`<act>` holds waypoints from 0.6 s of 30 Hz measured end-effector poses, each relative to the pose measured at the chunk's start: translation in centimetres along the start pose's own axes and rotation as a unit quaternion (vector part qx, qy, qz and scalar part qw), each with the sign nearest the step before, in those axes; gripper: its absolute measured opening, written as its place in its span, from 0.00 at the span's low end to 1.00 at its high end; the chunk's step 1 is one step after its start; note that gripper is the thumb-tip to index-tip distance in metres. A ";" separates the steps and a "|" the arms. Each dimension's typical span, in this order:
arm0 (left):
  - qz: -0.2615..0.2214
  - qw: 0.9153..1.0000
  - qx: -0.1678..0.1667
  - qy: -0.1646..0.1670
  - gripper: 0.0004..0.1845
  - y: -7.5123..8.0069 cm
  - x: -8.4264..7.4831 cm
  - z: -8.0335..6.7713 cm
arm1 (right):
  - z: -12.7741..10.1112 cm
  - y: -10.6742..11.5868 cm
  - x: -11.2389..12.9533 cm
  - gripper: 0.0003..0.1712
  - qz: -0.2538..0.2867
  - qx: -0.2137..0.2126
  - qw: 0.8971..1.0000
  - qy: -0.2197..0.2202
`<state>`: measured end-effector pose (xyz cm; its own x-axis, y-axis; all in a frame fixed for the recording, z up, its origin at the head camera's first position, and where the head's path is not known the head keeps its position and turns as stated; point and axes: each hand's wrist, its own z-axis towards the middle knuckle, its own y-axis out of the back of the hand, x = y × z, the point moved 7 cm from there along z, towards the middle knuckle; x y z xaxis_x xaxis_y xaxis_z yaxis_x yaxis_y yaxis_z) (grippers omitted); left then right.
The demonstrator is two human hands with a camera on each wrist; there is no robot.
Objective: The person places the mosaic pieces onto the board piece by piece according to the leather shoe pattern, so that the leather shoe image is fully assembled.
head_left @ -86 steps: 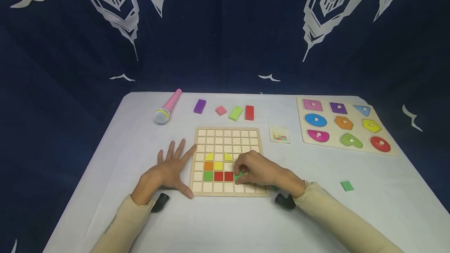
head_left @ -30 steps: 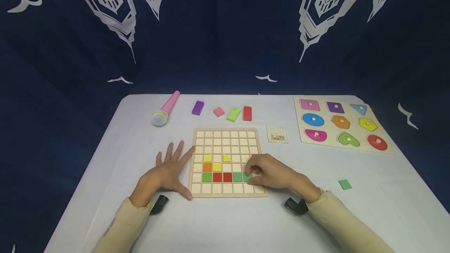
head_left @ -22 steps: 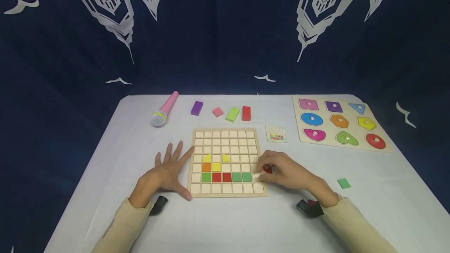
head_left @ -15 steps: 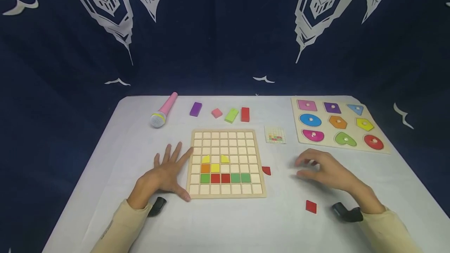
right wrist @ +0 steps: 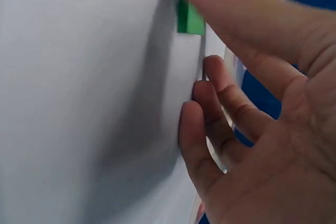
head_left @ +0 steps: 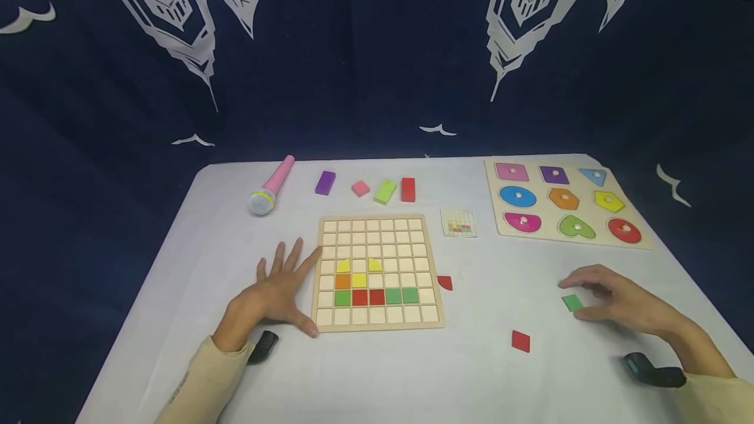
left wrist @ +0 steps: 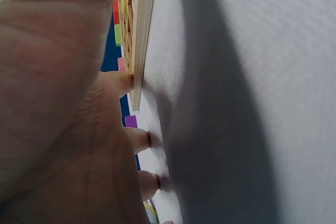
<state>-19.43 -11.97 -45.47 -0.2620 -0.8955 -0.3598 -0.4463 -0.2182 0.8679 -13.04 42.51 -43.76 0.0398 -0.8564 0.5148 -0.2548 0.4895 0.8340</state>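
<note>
The green tile [head_left: 571, 302] lies flat on the table [head_left: 471, 371], well to the 3 o'clock side of the grid board [head_left: 377, 271]. The right hand [head_left: 624, 300] hovers at it, fingers loosely curved and apart, thumb and forefinger bracketing the tile from 3 o'clock, not yet pinching. The left hand [head_left: 271, 293] rests flat and spread, touching the board's 9 o'clock edge, far from the tile.

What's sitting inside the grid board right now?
The grid board holds two yellow pieces, then an orange and a yellow square, then a row of green, two red and two green. The other cells are empty. The left hand covers none.
</note>
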 end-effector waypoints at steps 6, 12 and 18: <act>0.006 1.000 -0.004 0.000 0.82 0.3 -0.2 0.4 | 0.8 0.3 1.7 0.21 -0.051 -0.063 0.996 0.043; 0.002 1.000 -0.004 0.000 0.82 0.3 -0.2 0.5 | 4.1 -2.1 7.7 0.18 -0.041 -0.045 0.996 0.071; -0.001 1.000 -0.008 -0.002 0.82 0.1 0.0 0.1 | 8.1 -6.3 17.5 0.14 0.006 0.012 0.981 0.196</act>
<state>-19.51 -11.94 -45.42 -0.2640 -0.8939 -0.3623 -0.4323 -0.2261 0.8729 -18.55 23.13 -41.65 0.4033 -0.7194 0.5655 -0.2806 0.4910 0.8247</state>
